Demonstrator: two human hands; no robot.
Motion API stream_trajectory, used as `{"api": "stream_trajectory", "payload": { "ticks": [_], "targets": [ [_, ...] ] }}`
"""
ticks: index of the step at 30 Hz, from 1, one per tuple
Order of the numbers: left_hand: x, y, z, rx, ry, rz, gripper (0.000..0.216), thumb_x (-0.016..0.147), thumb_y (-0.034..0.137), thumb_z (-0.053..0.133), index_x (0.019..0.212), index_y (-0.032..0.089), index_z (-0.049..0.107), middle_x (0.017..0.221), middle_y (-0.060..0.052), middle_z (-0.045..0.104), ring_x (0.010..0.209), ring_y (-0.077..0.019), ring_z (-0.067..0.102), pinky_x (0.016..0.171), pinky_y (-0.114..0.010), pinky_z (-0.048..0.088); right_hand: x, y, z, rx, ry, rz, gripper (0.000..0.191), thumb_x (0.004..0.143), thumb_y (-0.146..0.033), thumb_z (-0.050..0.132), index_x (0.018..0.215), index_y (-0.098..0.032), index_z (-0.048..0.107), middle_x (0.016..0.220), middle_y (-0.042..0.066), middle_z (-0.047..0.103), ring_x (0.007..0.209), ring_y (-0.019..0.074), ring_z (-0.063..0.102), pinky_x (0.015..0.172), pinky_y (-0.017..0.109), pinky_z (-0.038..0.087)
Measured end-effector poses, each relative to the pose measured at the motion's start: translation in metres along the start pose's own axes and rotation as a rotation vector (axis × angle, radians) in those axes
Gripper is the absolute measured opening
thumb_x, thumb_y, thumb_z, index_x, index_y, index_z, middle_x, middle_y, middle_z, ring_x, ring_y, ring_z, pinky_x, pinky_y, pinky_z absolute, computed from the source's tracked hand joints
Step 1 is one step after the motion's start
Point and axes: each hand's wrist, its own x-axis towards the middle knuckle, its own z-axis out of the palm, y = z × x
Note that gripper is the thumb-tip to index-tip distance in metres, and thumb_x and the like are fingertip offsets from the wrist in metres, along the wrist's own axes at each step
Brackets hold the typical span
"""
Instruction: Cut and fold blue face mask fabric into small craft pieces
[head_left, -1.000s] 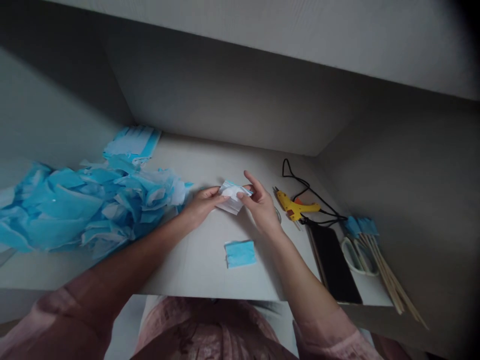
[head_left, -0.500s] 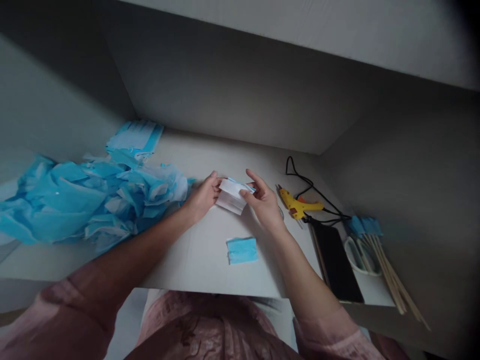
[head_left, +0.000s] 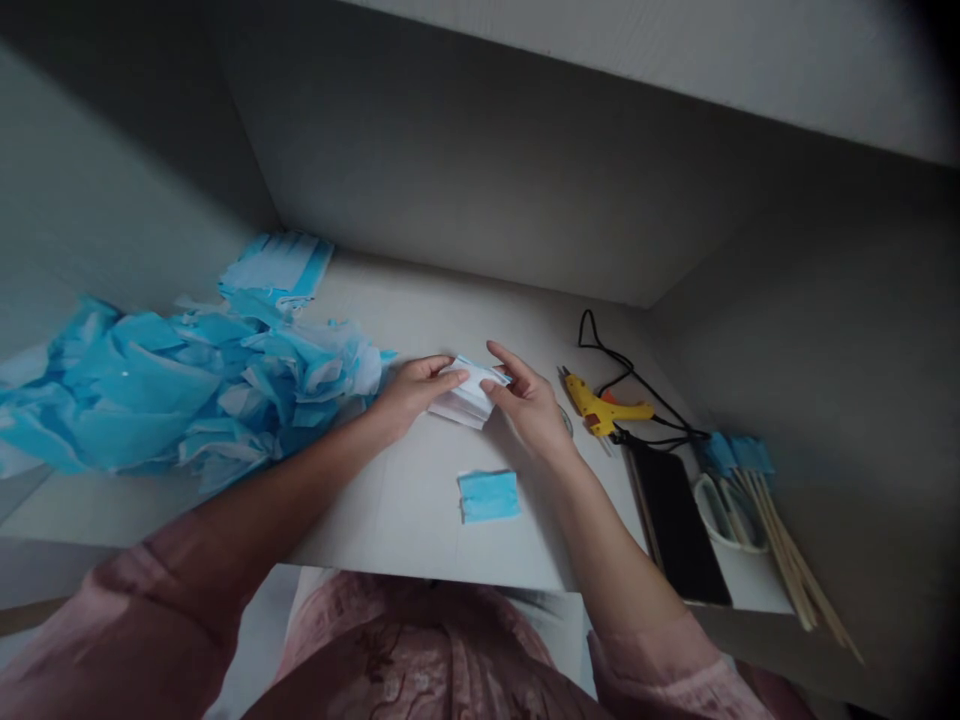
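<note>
A small folded white piece of thin sheet [head_left: 466, 400], with blue showing along its upper edge, is held between both hands above the table. My left hand [head_left: 416, 395] pinches its left side, thumb lying across the white face. On its right side, my right hand [head_left: 525, 395] grips it with the thumb on top, while the index finger stretches out past it. Nearer to me, a small blue rectangle of similar sheet [head_left: 489, 496] lies flat on the white table [head_left: 405, 520].
Crumpled blue and white sheets [head_left: 165, 390] heap up on the left, before a flat stack [head_left: 277, 268]. On the right lie a yellow glue gun [head_left: 611, 410] with black cord, a dark flat case [head_left: 675, 520], white-handled scissors [head_left: 724, 515] and blue-topped wooden sticks [head_left: 787, 550]. Walls enclose the table.
My left thumb has come down onto the folded white piece, and my left hand has moved slightly right over it. The view has shifted slightly; the right hand keeps its hold.
</note>
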Motion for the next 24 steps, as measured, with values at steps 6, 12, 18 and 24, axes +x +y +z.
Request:
{"api": "stream_trajectory", "payload": {
  "ticks": [6, 12, 18, 24],
  "targets": [
    [-0.0011, 0.0019, 0.0023, -0.005, 0.110, -0.016, 0.041, 0.059, 0.045, 0.089, 0.079, 0.013, 0.073, 0.074, -0.002, 0.070, 0.066, -0.0128, 0.058, 0.065, -0.026, 0.040, 0.0000, 0.0016, -0.0019, -0.028, -0.022, -0.003, 0.061, 0.079, -0.036, 0.077, 0.138, -0.025, 0.065, 0.095, 0.003, 0.063, 0.081, 0.0152, 0.055, 0.075, 0.031, 0.050],
    [-0.0009, 0.0019, 0.0011, -0.011, 0.094, -0.008, 0.040, 0.060, 0.045, 0.089, 0.080, 0.013, 0.073, 0.072, -0.001, 0.070, 0.064, -0.0124, 0.057, 0.064, -0.026, 0.039, 0.0005, 0.0037, -0.0028, 0.016, -0.042, 0.001, 0.060, 0.081, -0.032, 0.076, 0.140, -0.028, 0.063, 0.100, 0.005, 0.066, 0.087, 0.0174, 0.060, 0.080, 0.034, 0.053],
    [0.0008, 0.0008, 0.0003, -0.023, 0.090, -0.020, 0.037, 0.059, 0.041, 0.090, 0.079, 0.014, 0.074, 0.074, -0.002, 0.071, 0.065, -0.0129, 0.058, 0.066, -0.027, 0.041, 0.0008, 0.0024, -0.0031, 0.076, -0.039, 0.019, 0.064, 0.078, -0.034, 0.079, 0.139, -0.026, 0.063, 0.103, 0.005, 0.070, 0.088, 0.0165, 0.063, 0.083, 0.034, 0.054],
    [0.0015, -0.0031, -0.0019, -0.009, 0.080, 0.003, 0.034, 0.063, 0.040, 0.088, 0.082, 0.015, 0.075, 0.077, -0.003, 0.072, 0.066, -0.0136, 0.058, 0.066, -0.028, 0.041, 0.0001, -0.0024, -0.0015, 0.153, 0.070, 0.109, 0.053, 0.075, -0.045, 0.080, 0.122, -0.022, 0.073, 0.092, 0.004, 0.072, 0.080, 0.0155, 0.063, 0.081, 0.035, 0.055]
  ]
}}
